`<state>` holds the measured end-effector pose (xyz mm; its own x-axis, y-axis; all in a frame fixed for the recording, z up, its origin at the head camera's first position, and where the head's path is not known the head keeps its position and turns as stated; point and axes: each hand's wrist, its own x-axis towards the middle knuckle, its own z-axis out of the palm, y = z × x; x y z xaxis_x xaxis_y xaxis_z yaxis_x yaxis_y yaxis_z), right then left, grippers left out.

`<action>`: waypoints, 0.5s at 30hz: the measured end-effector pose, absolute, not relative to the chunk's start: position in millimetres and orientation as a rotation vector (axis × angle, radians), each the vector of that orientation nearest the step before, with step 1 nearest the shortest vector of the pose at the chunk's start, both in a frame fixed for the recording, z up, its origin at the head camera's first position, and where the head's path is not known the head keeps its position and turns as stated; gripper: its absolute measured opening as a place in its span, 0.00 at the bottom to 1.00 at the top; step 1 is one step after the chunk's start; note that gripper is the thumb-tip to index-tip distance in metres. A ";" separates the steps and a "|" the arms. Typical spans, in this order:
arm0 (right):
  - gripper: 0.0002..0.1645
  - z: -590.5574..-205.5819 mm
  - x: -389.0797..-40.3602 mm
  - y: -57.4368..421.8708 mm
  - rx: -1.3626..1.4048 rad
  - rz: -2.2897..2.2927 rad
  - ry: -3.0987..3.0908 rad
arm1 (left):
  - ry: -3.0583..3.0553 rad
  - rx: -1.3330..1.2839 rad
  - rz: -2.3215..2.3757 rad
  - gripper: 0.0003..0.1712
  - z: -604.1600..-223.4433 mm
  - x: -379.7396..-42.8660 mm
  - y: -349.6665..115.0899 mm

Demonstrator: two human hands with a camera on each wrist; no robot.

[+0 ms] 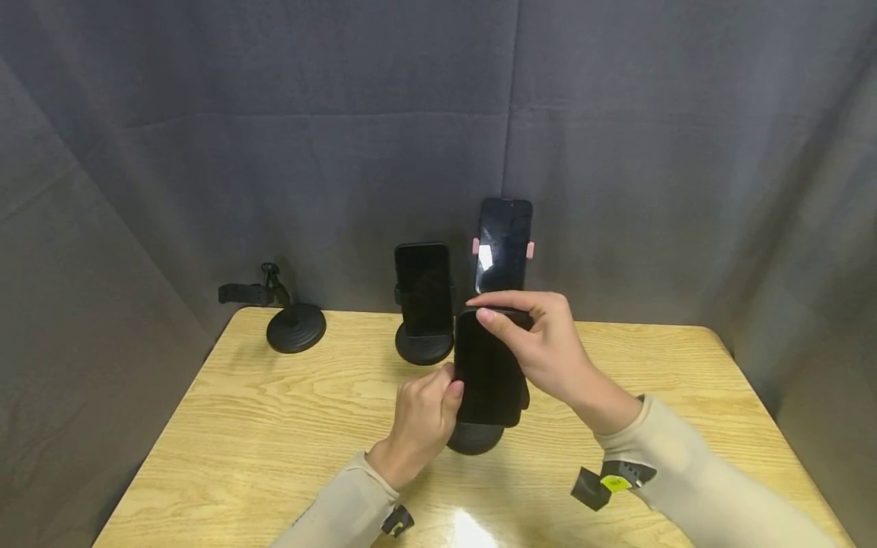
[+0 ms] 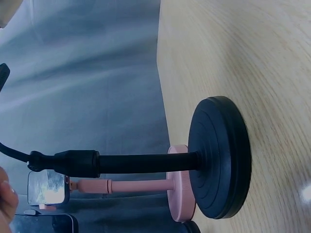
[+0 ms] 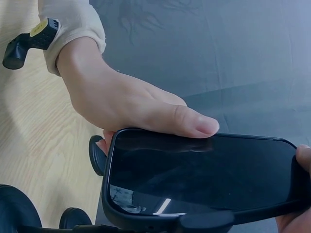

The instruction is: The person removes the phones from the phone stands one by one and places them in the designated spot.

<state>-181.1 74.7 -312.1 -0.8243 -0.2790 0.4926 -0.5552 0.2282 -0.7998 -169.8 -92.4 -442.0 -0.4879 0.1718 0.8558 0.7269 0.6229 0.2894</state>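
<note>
A black smartphone (image 1: 488,373) stands upright, screen towards me, above the round base (image 1: 476,439) of a black phone stand. My left hand (image 1: 421,415) grips its lower left edge, the thumb lying along the front rim. At the top, my right hand (image 1: 548,346) pinches the phone, its thumb on the screen side and the index finger over the upper edge. In the right wrist view a dark clamp arm (image 3: 206,221) lies against the phone's long edge. The stand's straight pole (image 2: 146,163) shows in the left wrist view; most of the clamp is hidden behind the phone.
Behind are a black stand holding a phone (image 1: 423,289) and a pink stand (image 2: 181,194) holding another phone (image 1: 505,247). A black stand with a bare clamp (image 1: 243,294) stands at the back left. Grey curtains (image 1: 308,152) surround the wooden table (image 1: 260,426).
</note>
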 end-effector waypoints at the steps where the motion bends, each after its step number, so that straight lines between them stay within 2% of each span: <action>1: 0.09 -311.4 -181.2 75.0 0.782 1.624 -2.257 | -1.996 -0.708 -0.825 0.37 -442.0 -169.9 -92.1; 15: 0.08 -301.5 -185.7 77.6 0.794 1.616 -2.228 | -1.971 -0.700 -0.827 0.36 -443.1 -169.8 -89.3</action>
<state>-185.7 77.6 -301.5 -0.8112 -0.2685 0.5194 -0.5772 0.2253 -0.7849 -169.8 -89.3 -443.1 -0.4698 0.1575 0.8686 0.7301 0.6224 0.2821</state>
